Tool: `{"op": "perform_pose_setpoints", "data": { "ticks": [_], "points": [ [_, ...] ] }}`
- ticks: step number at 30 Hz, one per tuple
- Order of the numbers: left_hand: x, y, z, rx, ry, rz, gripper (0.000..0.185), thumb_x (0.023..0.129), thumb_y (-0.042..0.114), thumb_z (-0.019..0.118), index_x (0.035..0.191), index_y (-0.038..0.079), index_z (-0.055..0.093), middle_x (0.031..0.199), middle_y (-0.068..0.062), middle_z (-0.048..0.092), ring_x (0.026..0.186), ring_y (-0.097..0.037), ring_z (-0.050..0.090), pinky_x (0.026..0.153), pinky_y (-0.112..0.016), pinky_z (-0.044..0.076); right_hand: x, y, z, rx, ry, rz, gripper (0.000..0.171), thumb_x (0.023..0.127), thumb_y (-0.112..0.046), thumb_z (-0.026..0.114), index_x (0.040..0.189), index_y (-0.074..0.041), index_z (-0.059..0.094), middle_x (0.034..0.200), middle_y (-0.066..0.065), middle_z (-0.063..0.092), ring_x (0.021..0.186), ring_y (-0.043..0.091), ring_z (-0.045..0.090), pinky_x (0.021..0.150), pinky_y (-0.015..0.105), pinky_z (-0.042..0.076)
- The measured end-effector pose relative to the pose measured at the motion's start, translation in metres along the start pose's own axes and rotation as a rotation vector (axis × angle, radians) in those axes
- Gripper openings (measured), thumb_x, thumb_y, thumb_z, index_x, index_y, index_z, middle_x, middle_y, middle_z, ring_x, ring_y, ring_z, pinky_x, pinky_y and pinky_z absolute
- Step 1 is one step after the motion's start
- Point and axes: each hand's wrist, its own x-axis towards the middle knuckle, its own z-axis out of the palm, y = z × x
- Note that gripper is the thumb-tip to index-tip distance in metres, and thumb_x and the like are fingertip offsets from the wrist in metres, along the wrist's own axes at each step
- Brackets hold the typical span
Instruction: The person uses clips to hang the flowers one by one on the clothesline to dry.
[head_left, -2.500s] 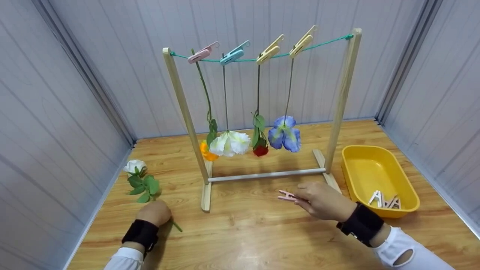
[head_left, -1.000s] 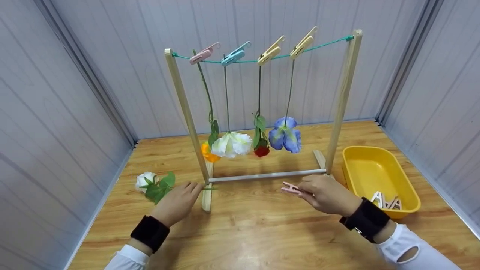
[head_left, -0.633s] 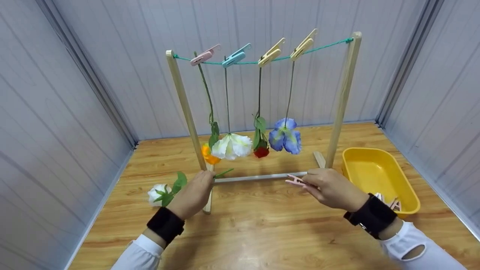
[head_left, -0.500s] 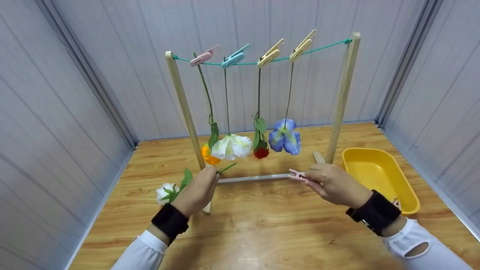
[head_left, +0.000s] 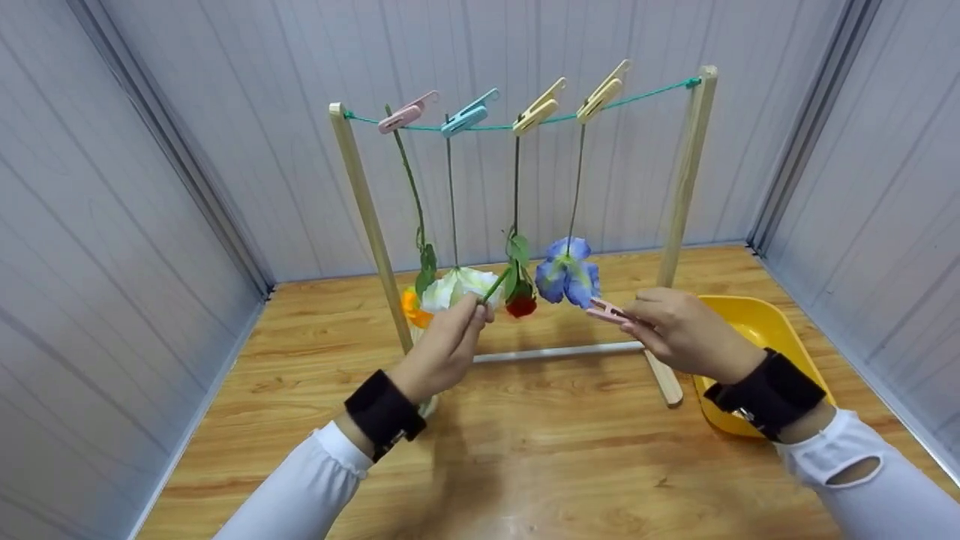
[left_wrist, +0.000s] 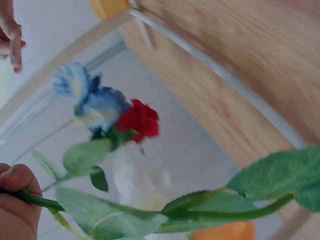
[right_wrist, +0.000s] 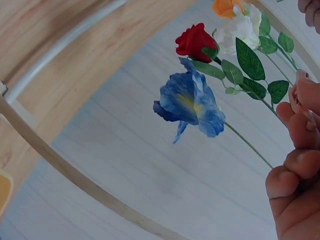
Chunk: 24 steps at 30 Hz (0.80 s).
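My left hand grips the green stem of a white rose, whose tip pokes up past the fingers in the head view. The bloom is mostly hidden behind hand and wrist; its leaves fill the front of the left wrist view. My right hand pinches a pink clothespin, jaws pointing left, overlapping the lower edge of a blue iris. That iris, a red rose, a white flower and an orange flower hang upside down behind the hands.
A green cord spans the wooden frame; pink, blue and yellow clothespins clip the stems to it. A white crossbar joins the base. The yellow tray stands right, partly behind my right arm.
My left hand has taken the white rose off the table at left and carried it right and up before the rack. The right hand, still holding the clothespin, has risen slightly rightward.
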Motion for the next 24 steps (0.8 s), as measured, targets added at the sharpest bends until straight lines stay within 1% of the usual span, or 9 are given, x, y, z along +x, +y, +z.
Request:
{"op": "perform_pose_setpoints", "data": {
  "ticks": [5, 8, 9, 11, 15, 16, 18, 20, 24],
  "points": [
    [0.022, 0.017, 0.008, -0.104, 0.003, -0.030, 0.025, 0.119, 0.008, 0.031, 0.109, -0.001, 0.052, 0.089, -0.002, 0.043, 0.079, -0.016, 0.037, 0.079, -0.031, 0.038, 0.013, 0.007, -0.012, 0.025, 0.036, 0.015, 0.013, 0.087, 0.009, 0.081, 0.097, 0.001, 0.078, 0.078, 0.003, 0.056, 0.067, 0.008, 0.045, 0.057, 0.024, 0.040],
    [0.040, 0.024, 0.014, -0.187, 0.001, -0.006, 0.024, 0.119, 0.007, 0.029, 0.107, -0.001, 0.049, 0.088, -0.003, 0.040, 0.078, -0.018, 0.036, 0.077, -0.030, 0.034, 0.020, 0.012, -0.021, 0.012, 0.049, 0.020, 0.014, 0.088, 0.009, 0.081, 0.099, 0.001, 0.079, 0.079, 0.004, 0.059, 0.068, 0.010, 0.047, 0.057, 0.026, 0.040],
    [0.046, 0.027, 0.017, -0.232, 0.003, -0.008, 0.024, 0.119, 0.007, 0.029, 0.106, 0.000, 0.047, 0.087, -0.003, 0.038, 0.078, -0.018, 0.036, 0.079, -0.028, 0.037, 0.022, 0.013, -0.023, 0.005, 0.054, 0.019, 0.014, 0.088, 0.009, 0.081, 0.099, 0.002, 0.079, 0.079, 0.005, 0.061, 0.068, 0.011, 0.048, 0.057, 0.026, 0.041],
    [0.058, 0.033, 0.022, -0.320, 0.008, -0.016, 0.024, 0.119, 0.008, 0.027, 0.105, 0.001, 0.046, 0.087, -0.003, 0.036, 0.076, -0.017, 0.034, 0.076, -0.027, 0.036, 0.026, 0.016, -0.029, -0.013, 0.054, 0.023, 0.012, 0.089, 0.009, 0.081, 0.100, 0.003, 0.079, 0.080, 0.007, 0.062, 0.068, 0.013, 0.050, 0.058, 0.028, 0.042],
    [0.081, 0.046, 0.034, -0.461, 0.041, -0.034, 0.027, 0.119, 0.008, 0.026, 0.107, 0.001, 0.049, 0.084, -0.001, 0.037, 0.072, -0.015, 0.035, 0.072, -0.025, 0.038, 0.029, 0.021, -0.041, -0.067, 0.042, 0.068, 0.011, 0.092, 0.006, 0.079, 0.103, 0.004, 0.081, 0.079, 0.006, 0.062, 0.067, 0.014, 0.050, 0.058, 0.029, 0.043],
    [0.086, 0.048, 0.037, -0.481, 0.049, -0.034, 0.028, 0.119, 0.009, 0.025, 0.107, 0.001, 0.050, 0.082, 0.000, 0.036, 0.069, -0.014, 0.034, 0.068, -0.026, 0.033, 0.030, 0.023, -0.044, -0.080, 0.036, 0.085, 0.011, 0.093, 0.005, 0.079, 0.104, 0.003, 0.081, 0.079, 0.005, 0.061, 0.067, 0.014, 0.050, 0.058, 0.028, 0.043],
    [0.096, 0.053, 0.042, -0.532, 0.065, -0.024, 0.028, 0.118, 0.008, 0.025, 0.107, 0.000, 0.050, 0.080, 0.001, 0.035, 0.069, -0.013, 0.032, 0.067, -0.025, 0.032, 0.030, 0.026, -0.050, -0.100, 0.031, 0.118, 0.010, 0.095, 0.004, 0.078, 0.105, 0.004, 0.081, 0.079, 0.006, 0.060, 0.067, 0.014, 0.049, 0.058, 0.028, 0.042],
    [0.105, 0.057, 0.048, -0.566, 0.090, -0.016, 0.029, 0.118, 0.008, 0.025, 0.106, 0.000, 0.050, 0.078, 0.001, 0.034, 0.068, -0.012, 0.032, 0.066, -0.025, 0.031, 0.030, 0.029, -0.055, -0.112, 0.035, 0.144, 0.009, 0.096, 0.003, 0.077, 0.104, 0.005, 0.080, 0.078, 0.007, 0.060, 0.067, 0.013, 0.048, 0.058, 0.027, 0.041],
    [0.120, 0.064, 0.058, -0.601, 0.149, 0.001, 0.029, 0.118, 0.008, 0.025, 0.105, 0.001, 0.050, 0.078, 0.002, 0.034, 0.067, -0.011, 0.030, 0.067, -0.024, 0.029, 0.030, 0.037, -0.063, -0.118, 0.065, 0.152, 0.007, 0.096, 0.005, 0.077, 0.102, 0.009, 0.078, 0.077, 0.011, 0.058, 0.067, 0.014, 0.046, 0.061, 0.026, 0.037]
  ]
}}
